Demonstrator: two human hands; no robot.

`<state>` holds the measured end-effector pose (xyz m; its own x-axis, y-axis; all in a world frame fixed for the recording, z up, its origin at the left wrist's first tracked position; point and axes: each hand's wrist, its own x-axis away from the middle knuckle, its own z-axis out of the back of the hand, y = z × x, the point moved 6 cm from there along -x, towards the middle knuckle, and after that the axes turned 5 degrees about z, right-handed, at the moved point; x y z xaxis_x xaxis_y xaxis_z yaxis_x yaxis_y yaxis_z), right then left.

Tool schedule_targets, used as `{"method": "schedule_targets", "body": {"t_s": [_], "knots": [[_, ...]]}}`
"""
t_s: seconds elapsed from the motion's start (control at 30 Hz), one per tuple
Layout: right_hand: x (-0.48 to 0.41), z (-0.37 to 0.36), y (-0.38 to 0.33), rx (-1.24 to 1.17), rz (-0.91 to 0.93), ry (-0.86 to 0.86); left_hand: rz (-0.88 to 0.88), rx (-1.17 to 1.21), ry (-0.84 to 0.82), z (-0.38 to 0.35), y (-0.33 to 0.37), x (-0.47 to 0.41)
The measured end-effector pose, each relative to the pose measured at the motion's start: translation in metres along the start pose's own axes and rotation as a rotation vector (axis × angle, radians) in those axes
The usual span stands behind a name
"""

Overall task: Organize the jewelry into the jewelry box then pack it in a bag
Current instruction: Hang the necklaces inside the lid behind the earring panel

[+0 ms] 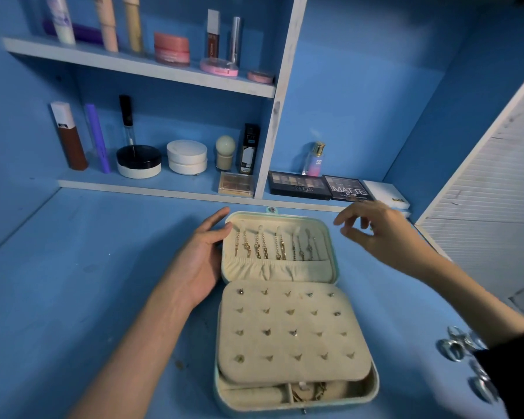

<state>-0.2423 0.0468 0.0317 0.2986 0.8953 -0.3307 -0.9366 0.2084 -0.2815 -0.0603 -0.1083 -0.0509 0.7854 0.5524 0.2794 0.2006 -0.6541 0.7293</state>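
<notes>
We have one jewelry box (285, 397) lying open flat on the blue table (73, 282), its lid (330, 237) folded back toward the shelves. In the lid we count about seven chains (262, 246) hanging in a row from the top edge, their lower ends tucked into one gathered pocket (273, 269). Over the base lies one cream earring panel (291, 331) with four rows of five places, twenty in all; most carry a small stud, though some are too small for us to tell. Below the panel, two compartments show at the near edge, the right one holding a tangle of gold chain (310, 393).

Our left hand (200, 261) rests against the lid's left side, fingers extended and loosely open, the fingertips touching the lid's upper left corner; it grips nothing. Our right hand (381, 234) hovers just beyond the lid's right corner, fingers spread and slightly curled, holding nothing that we can see.

On the table at our right, beside the dark sleeve (515, 373), lie several silver rings (454, 347); blur prevents an exact count. At the back stand two dark eyeshadow palettes (298, 184) and one perfume bottle (313, 160).
</notes>
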Motion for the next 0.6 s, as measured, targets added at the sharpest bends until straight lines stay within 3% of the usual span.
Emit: {"method": "schedule_targets", "body": {"t_s": [0.1, 0.27, 0.47, 0.6], "knots": [[-0.007, 0.008, 0.032, 0.037, -0.154, -0.069, 0.003, -0.007, 0.0, 0.0, 0.0, 0.0], [-0.002, 0.003, 0.076, 0.215, -0.373, -0.356, -0.006, -0.01, 0.001, -0.001, 0.0, 0.0], [0.007, -0.006, 0.093, 0.293, -0.432, -0.447, -0.014, -0.013, 0.01, -0.001, 0.0, -0.001], [0.009, -0.01, 0.095, 0.269, -0.414, -0.399, -0.015, -0.014, 0.016, -0.001, 0.001, 0.0]]}}
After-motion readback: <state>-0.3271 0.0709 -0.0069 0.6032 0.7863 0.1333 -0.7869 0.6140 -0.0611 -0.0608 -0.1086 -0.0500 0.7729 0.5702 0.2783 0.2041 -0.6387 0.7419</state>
